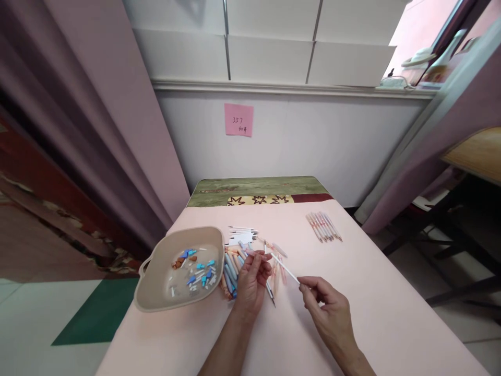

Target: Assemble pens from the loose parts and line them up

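Observation:
My right hand (pixel 327 308) pinches one end of a thin white pen refill (pixel 285 268), which slants up and left toward my left hand. The fingers of my left hand (pixel 252 279) are curled together around something small and pale that I cannot make out, close to the refill's far end. Beneath and beside my left hand lies a pile of blue and peach pen barrels (pixel 230 269). More white refills with dark tips (pixel 242 236) lie just beyond it. A few clear pinkish pen parts (pixel 278 249) are scattered between the hands.
On the left, a beige basin (pixel 156 284) contains blue, brown and white small parts. A row of pens (pixel 324 227) lies at the right on the pink tabletop (pixel 371 292). A pink note (pixel 238 120) is stuck to the wall behind. Curtains hang at both sides.

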A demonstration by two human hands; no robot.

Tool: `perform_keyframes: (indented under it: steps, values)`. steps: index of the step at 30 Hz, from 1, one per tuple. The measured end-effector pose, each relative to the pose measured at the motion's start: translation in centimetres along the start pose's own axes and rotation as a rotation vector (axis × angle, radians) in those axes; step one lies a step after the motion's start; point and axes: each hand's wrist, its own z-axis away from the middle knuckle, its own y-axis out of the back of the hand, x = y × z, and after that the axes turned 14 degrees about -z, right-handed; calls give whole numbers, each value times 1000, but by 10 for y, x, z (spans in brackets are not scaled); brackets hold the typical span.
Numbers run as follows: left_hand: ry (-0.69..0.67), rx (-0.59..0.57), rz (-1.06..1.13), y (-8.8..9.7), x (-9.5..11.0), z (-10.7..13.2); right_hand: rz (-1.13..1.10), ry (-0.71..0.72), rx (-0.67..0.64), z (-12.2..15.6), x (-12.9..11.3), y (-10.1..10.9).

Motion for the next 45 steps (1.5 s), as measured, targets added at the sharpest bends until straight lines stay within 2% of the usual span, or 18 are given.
perform_keyframes:
  steps: [3, 11, 17, 21, 24, 28, 32, 36, 40, 45]
  values:
    - [10, -1, 18, 1, 4, 1, 34, 20, -54, -2, -1, -2]
    - [35, 1, 23, 0, 10, 4, 79, 30, -89, 1, -7, -9]
    - [-12, -123, -110, -6, 7, 16, 141, 130, -47, -4, -20, -8]
    - [40, -184, -114, -10, 1, 22, 82, 88, -57, -9, -24, -19]
    - [51, -129, -59, -8, 3, 22, 7, 40, -64, -13, -26, -21]
    - [101, -31, 53, 3, 9, 27, -34, -54, 13, -23, -16, -9]
    - [225, -27, 164, 15, 11, 39, 186, -57, -16, -36, 9, -4]
    - [285, -74, 199, 21, 10, 43, 352, -26, -111, -50, 24, -13]
    - [240, -80, 196, 24, 11, 37, 463, -50, -169, -65, 20, -23]
    - [124, -95, 132, 27, 9, 31, 666, 14, -292, -83, 13, -45]
